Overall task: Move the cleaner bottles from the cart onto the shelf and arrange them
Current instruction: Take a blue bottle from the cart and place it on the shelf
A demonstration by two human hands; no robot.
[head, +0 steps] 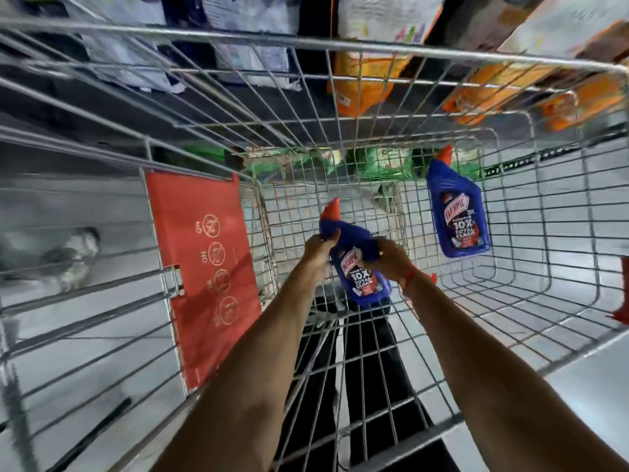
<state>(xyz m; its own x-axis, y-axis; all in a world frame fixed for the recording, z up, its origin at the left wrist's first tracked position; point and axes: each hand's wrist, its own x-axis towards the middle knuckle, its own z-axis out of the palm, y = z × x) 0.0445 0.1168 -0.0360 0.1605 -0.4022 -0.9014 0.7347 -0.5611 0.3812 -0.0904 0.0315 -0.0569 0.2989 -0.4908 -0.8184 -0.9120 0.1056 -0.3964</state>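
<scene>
I look down into a wire shopping cart (442, 52). Both my arms reach to its bottom. A blue cleaner bottle with a red cap (357, 267) is held between both hands: my left hand (318, 248) grips its neck just below the cap, and my right hand (391, 258) wraps its upper body from the right. A red thread circles my right wrist. A second, identical blue bottle (457, 212) lies flat on the cart floor to the right, cap pointing away from me, untouched.
A red plastic child-seat flap (200, 267) hangs on the cart's left inner side. Beyond the cart's far rim stand shelves with orange and white packets (371, 73) and green packs (384, 163) lower down. Grey floor tiles show through the wire.
</scene>
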